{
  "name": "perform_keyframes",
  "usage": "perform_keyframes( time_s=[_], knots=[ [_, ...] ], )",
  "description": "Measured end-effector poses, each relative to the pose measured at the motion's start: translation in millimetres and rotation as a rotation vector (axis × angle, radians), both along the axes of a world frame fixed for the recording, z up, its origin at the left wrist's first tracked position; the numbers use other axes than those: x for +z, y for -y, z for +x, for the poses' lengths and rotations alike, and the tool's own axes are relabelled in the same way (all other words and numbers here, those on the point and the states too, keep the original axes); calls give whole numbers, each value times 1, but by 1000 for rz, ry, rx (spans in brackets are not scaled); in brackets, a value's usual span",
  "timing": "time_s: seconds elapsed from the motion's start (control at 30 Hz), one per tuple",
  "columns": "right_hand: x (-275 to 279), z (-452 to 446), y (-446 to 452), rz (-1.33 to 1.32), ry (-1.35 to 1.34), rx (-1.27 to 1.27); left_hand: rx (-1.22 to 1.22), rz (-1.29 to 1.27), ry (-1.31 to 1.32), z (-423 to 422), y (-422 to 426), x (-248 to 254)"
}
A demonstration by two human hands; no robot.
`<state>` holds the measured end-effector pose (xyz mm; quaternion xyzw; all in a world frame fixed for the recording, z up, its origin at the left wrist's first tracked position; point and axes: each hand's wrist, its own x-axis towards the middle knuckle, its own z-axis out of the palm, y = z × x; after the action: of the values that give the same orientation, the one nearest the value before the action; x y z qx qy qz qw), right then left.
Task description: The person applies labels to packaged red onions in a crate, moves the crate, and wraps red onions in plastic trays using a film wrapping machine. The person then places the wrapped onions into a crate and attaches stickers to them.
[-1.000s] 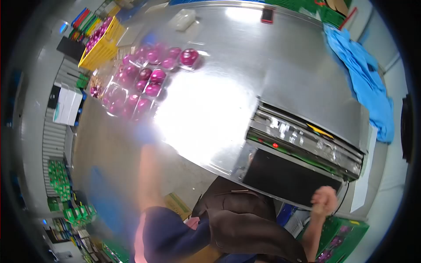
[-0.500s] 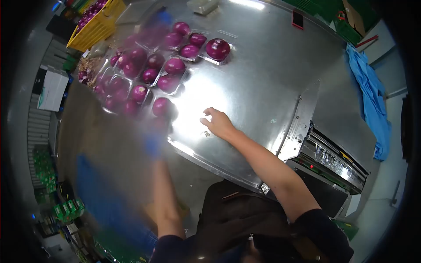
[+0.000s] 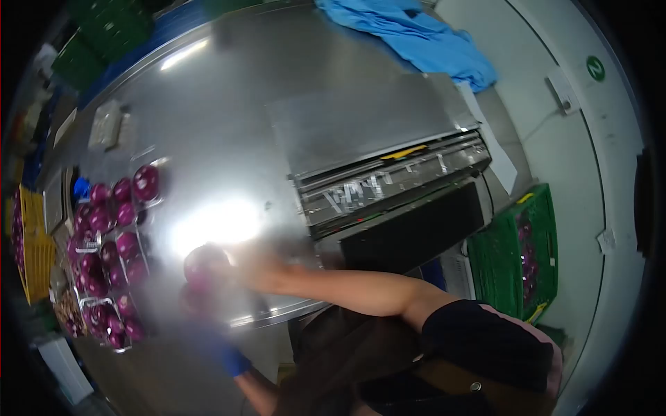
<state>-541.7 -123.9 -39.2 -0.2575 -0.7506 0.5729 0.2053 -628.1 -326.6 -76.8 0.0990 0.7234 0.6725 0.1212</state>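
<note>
A blurred tray of red onions (image 3: 206, 267) is at the front edge of the steel table, apart from the other trays. My left hand (image 3: 220, 350), in a blue glove, is at the tray's near end and appears to grip it; its fingers are smeared by motion. My bare right hand (image 3: 260, 269) is at the tray's right side, also blurred, so I cannot tell whether its fingers touch it. More clear trays of red onions (image 3: 127, 244) stand grouped on the left of the table.
A wrapping machine (image 3: 395, 177) with a black plate (image 3: 416, 218) adjoins the table on the right. Beyond it lies blue cloth (image 3: 423, 38). A green crate (image 3: 548, 249) with onions stands at right, a yellow crate (image 3: 36, 256) at far left. Stacked clear trays (image 3: 105, 126) sit at the back.
My view has turned right, toward the machine. The onion tray has come away from the group along with my left hand. My right hand has moved in beside it.
</note>
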Motion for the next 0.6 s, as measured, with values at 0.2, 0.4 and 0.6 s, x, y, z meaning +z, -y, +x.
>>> perform_keyframes(
  time_s=[0.2,0.4,0.6],
  knots=[
    [61,143,-121,-43,-109,-504,-639,103,-114,26,-195,54],
    [27,248,-238,-77,2,-708,-945,-182,-6,106,-347,60],
    [39,311,-244,-190,96,-453,-1190,-145,-441,90,-313,44]
  ],
)
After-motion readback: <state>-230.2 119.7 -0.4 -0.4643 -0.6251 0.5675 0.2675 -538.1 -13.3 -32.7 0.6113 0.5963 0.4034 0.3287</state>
